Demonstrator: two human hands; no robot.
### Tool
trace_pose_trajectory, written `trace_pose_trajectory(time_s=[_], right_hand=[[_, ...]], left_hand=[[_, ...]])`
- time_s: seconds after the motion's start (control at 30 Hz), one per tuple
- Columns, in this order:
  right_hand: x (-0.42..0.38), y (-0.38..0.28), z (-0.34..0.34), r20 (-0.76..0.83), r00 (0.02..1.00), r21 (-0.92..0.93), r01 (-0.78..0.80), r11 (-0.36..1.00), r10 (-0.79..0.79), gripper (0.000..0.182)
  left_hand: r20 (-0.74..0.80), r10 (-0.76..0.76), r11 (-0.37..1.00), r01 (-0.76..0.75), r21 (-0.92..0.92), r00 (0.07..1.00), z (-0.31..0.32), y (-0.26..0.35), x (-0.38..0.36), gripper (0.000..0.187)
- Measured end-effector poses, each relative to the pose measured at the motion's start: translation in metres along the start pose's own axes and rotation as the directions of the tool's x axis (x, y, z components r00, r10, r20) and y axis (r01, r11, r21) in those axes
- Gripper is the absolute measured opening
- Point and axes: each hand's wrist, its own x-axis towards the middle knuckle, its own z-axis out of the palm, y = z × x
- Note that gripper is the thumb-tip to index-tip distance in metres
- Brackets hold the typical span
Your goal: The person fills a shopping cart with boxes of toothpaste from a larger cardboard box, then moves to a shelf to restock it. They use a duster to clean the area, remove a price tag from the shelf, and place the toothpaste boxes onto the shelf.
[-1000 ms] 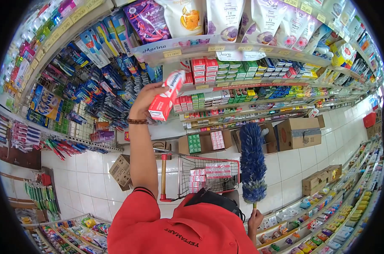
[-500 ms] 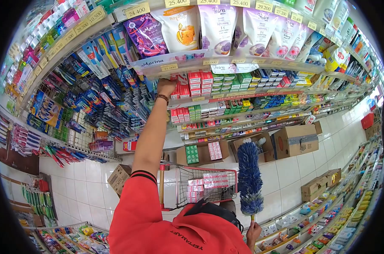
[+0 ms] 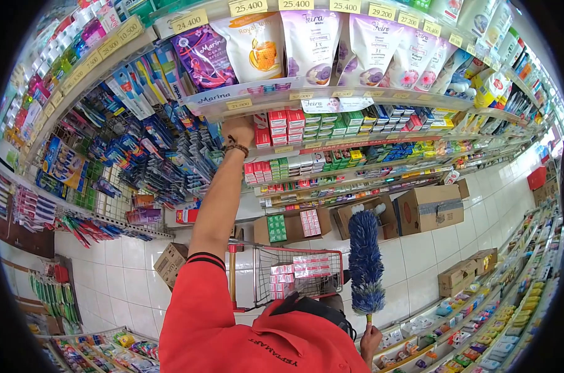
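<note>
My left hand (image 3: 237,132), with a beaded bracelet at the wrist, reaches in under a shelf lip beside a row of red boxes (image 3: 278,127). Its fingers are hidden by the back of the hand and the shelf, so I cannot tell if they hold a box. Low on the right, my right hand (image 3: 371,339) is wrapped round the handle of a fluffy blue duster (image 3: 366,261), which points away from me. Green boxes (image 3: 328,125) stand to the right of the red ones. Hanging toothbrush packs (image 3: 170,165) are left of my left hand.
A shopping cart (image 3: 339,273) with white-and-pink packs (image 3: 311,265) stands close before me. Open cartons (image 3: 294,225) and a large cardboard box (image 3: 431,208) sit on the tiled floor (image 3: 412,267) below the shelves. Above my left hand are pouches (image 3: 310,50) and price tags.
My left hand has turned slightly and shifted a little left beside the red boxes. The whole view has drifted slightly left. My right hand still holds the duster.
</note>
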Motion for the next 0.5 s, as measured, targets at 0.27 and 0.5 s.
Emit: trace_pose_trajectory(time_s=[0.27, 0.5], right_hand=[[-0.004, -0.004, -0.009, 0.036, 0.999, -0.02, -0.03, 0.999, 0.031, 0.05], [0.006, 0.009, -0.008, 0.044, 0.998, -0.104, -0.031, 0.994, 0.036, 0.05]], left_hand=[[0.141, -0.329, 0.944, 0.324, 0.058, 0.934, 0.014, -0.032, 0.008, 0.044], [0.145, 0.011, 0.956, 0.032, -0.292, 0.989, 0.038, -0.015, -0.004, 0.039]])
